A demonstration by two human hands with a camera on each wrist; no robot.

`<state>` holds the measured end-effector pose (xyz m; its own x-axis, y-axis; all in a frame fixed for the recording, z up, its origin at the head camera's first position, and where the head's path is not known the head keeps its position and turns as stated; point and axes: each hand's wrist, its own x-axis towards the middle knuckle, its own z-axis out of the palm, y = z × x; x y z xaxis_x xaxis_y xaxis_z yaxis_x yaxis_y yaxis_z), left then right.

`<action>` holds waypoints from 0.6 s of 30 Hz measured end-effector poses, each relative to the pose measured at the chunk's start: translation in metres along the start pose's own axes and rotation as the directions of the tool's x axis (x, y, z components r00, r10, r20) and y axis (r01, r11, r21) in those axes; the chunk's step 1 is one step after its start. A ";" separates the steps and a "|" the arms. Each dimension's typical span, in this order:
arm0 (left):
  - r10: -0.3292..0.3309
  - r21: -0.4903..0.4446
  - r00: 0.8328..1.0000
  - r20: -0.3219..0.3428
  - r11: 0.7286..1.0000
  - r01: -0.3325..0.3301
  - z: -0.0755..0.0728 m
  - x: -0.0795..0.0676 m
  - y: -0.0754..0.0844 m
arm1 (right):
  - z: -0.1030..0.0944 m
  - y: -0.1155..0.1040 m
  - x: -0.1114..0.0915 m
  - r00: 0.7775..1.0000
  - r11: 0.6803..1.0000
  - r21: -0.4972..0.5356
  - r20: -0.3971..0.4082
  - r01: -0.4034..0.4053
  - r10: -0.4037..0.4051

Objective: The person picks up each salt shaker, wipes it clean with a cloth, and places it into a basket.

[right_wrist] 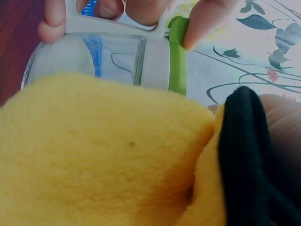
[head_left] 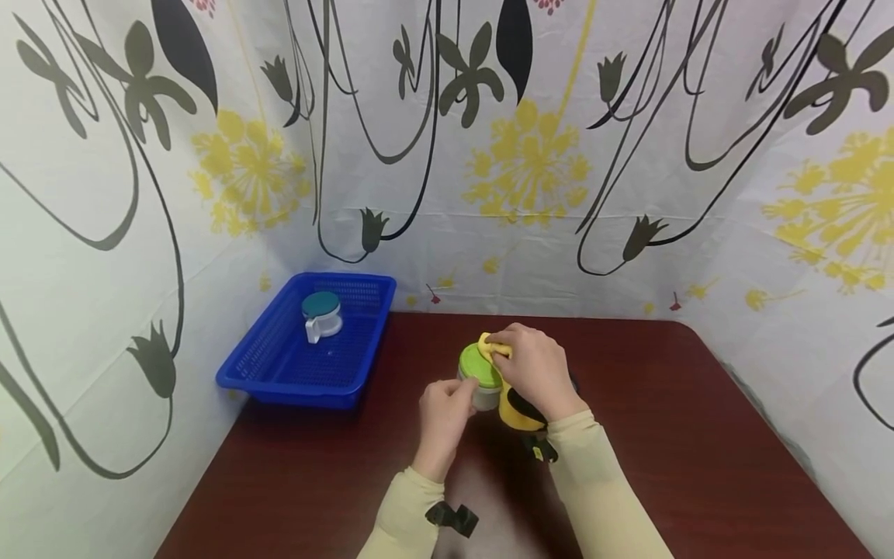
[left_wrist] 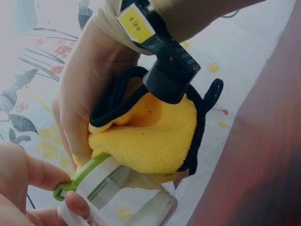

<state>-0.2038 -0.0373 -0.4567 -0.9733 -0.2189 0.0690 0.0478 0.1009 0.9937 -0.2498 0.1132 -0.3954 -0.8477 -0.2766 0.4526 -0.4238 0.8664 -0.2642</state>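
Note:
Over the table, my left hand [head_left: 441, 419] holds a small clear glass jar [left_wrist: 153, 207] by its white handle [right_wrist: 110, 28]. The left thumb lies against the jar's hinged green lid [head_left: 478, 366]. A yellow fleecy cloth with black edging [head_left: 518, 418] is in my right hand [head_left: 539, 371]. Its fingers pinch a fold of the cloth at the lid's edge, while the rest drapes down along the jar's side. In the left wrist view the jar is tilted in the frame, and the cloth [left_wrist: 155, 136] covers part of its glass. Cloth hides most of the right fingers in the right wrist view.
At the back left stands a blue plastic basket [head_left: 307, 394], its far side close to the patterned curtain [head_left: 433, 178]. Inside it is a similar jar with a teal lid [head_left: 321, 304] and white handle. Dark red tabletop [head_left: 642, 404] extends right of the hands.

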 end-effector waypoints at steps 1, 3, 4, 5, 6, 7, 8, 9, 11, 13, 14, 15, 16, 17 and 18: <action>0.001 -0.002 1.000 -0.001 1.000 -0.001 0.000 0.000 0.000 | 0.000 -0.001 0.000 1.000 1.000 -0.006 -0.001 0.014 -0.014; 0.002 -0.003 1.000 0.000 1.000 -0.002 -0.001 0.000 0.001 | -0.001 -0.003 -0.001 0.999 0.999 -0.016 -0.002 0.046 -0.046; 0.001 -0.007 1.000 0.002 1.000 0.000 -0.001 0.001 0.001 | -0.001 -0.004 -0.001 0.998 0.998 -0.019 0.000 0.064 -0.064; -0.003 -0.010 1.000 0.003 1.000 0.003 -0.002 0.001 0.001 | -0.001 -0.005 -0.002 0.996 0.996 -0.020 0.002 0.084 -0.084; -0.007 -0.014 1.000 0.005 1.000 0.007 -0.002 0.001 0.001 | -0.002 -0.007 -0.002 0.994 0.994 -0.020 0.006 0.106 -0.106; -0.011 -0.017 1.000 0.008 1.000 0.011 -0.003 0.001 0.001 | -0.002 -0.008 -0.003 0.991 0.991 -0.019 0.008 0.130 -0.130; -0.013 -0.020 1.000 0.010 1.000 0.013 -0.003 0.002 0.001 | -0.002 -0.009 -0.003 0.988 0.987 -0.015 0.011 0.157 -0.157; -0.015 -0.024 1.000 0.012 1.000 0.015 -0.003 0.002 0.001 | -0.003 -0.011 -0.004 0.983 0.983 -0.010 0.015 0.183 -0.183; -0.011 -0.039 1.000 0.021 0.999 0.012 -0.004 0.003 0.001 | -0.003 -0.013 -0.004 0.972 0.972 -0.001 0.019 0.234 -0.234; -0.005 -0.057 0.999 0.032 0.998 0.007 -0.004 0.004 0.001 | -0.002 -0.015 -0.004 0.961 0.961 0.011 0.023 0.275 -0.275; -0.003 -0.065 0.999 0.037 0.998 0.005 -0.005 0.004 0.001 | -0.002 -0.016 -0.004 0.956 0.956 0.014 0.026 0.292 -0.292; 0.001 -0.071 0.999 0.042 0.997 0.002 -0.005 0.004 0.001 | -0.002 -0.016 -0.004 0.953 0.953 0.015 0.028 0.303 -0.303; 0.004 -0.075 0.999 0.047 0.997 0.000 -0.006 0.004 0.001 | -0.002 -0.017 -0.004 0.950 0.950 0.017 0.029 0.311 -0.312; 0.002 -0.075 0.999 0.050 0.997 0.002 -0.006 0.004 0.001 | -0.002 -0.017 -0.003 0.947 0.948 0.018 0.030 0.319 -0.319; 0.002 -0.074 0.999 0.054 0.997 0.002 -0.006 0.004 0.001 | -0.002 -0.017 -0.003 0.946 0.946 0.018 0.032 0.323 -0.324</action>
<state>-0.2062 -0.0440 -0.4547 -0.9839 -0.1660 0.0666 0.0627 0.0282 0.9976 -0.2394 0.1002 -0.3908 -0.6746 -0.5551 0.4866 -0.6807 0.7228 -0.1192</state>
